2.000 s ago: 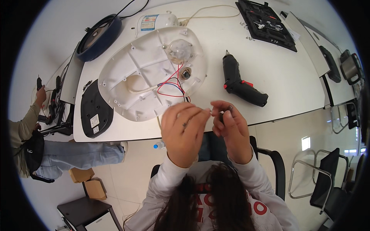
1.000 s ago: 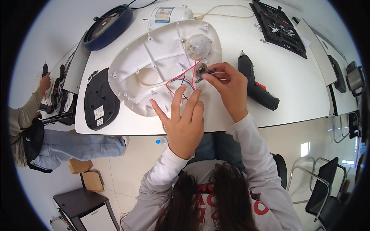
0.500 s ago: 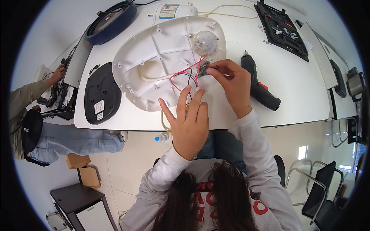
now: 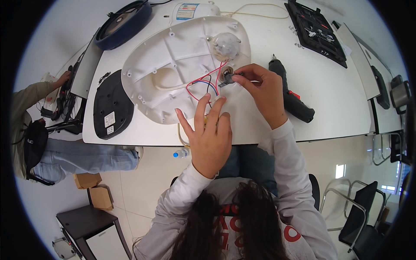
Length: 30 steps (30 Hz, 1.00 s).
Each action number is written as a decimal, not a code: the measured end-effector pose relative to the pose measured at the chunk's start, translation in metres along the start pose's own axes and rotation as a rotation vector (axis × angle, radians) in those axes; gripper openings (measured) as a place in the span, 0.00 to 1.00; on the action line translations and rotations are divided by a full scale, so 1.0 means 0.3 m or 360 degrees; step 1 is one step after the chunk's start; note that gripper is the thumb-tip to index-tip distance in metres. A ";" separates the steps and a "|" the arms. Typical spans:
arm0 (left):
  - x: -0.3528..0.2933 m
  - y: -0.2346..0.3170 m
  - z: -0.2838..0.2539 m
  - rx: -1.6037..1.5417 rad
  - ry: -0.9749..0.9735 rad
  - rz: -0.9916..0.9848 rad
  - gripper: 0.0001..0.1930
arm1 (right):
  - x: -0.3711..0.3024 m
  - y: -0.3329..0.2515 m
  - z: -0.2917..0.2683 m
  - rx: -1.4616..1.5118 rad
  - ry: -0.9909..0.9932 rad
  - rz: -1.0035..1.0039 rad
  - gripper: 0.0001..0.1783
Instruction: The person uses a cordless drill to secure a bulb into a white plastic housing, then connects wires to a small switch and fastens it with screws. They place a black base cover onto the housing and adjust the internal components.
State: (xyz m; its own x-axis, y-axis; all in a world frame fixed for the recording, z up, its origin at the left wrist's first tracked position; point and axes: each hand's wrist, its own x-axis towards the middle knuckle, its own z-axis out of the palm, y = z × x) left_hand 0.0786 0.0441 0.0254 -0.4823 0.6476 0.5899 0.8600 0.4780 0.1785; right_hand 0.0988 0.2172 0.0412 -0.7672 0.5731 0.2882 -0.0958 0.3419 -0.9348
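A white plastic housing point(image 4: 145, 56) lies with its ribbed inside up on the table, a round translucent-capped part point(image 4: 226, 47) at its right end. Red, blue and black wires point(image 4: 200, 82) run across its lower right area. My right hand point(image 4: 265, 93) pinches a small dark grey part point(image 4: 226, 79) between thumb and fingers, at the housing's right edge below the round part. With fingers spread, my left hand point(image 4: 211, 141) rests over the near edge, its fingertips touching the housing beside the wires. A pale cable point(image 4: 181, 135) hangs near that edge.
A cordless screwdriver point(image 4: 286, 91) lies right of my right hand. Left of the housing is a black base cover point(image 4: 113, 106). Farther back are a dark blue wheel point(image 4: 123, 26), a white motor point(image 4: 195, 12) and an open black tool case point(image 4: 318, 37). Another person's arm point(image 4: 37, 93) reaches in at left.
The housing has shifted slightly left, and both hands with it. My right hand still pinches the small dark grey part; my left fingers stay spread.
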 end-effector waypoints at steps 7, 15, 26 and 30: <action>-0.004 -0.004 -0.001 -0.0035 -0.0010 0.0002 0.08 | 0.011 0.009 0.012 -0.0080 0.0066 -0.0110 0.12; -0.004 -0.006 -0.001 -0.0028 -0.0032 0.0007 0.08 | 0.037 0.009 0.001 -0.0296 0.0047 -0.0212 0.13; -0.005 -0.009 0.002 -0.0056 -0.0030 0.0005 0.08 | 0.063 -0.002 -0.001 -0.0267 0.0015 -0.0221 0.13; -0.003 -0.008 0.003 -0.0057 -0.0041 -0.0001 0.09 | 0.068 0.013 -0.001 -0.0249 -0.0025 -0.0192 0.13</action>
State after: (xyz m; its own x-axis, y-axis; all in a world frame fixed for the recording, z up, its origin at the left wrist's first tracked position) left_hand 0.0770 0.0429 0.0238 -0.4864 0.6625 0.5697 0.8650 0.4571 0.2070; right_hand 0.0828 0.2304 0.0434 -0.7661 0.5096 0.3917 -0.0889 0.5196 -0.8498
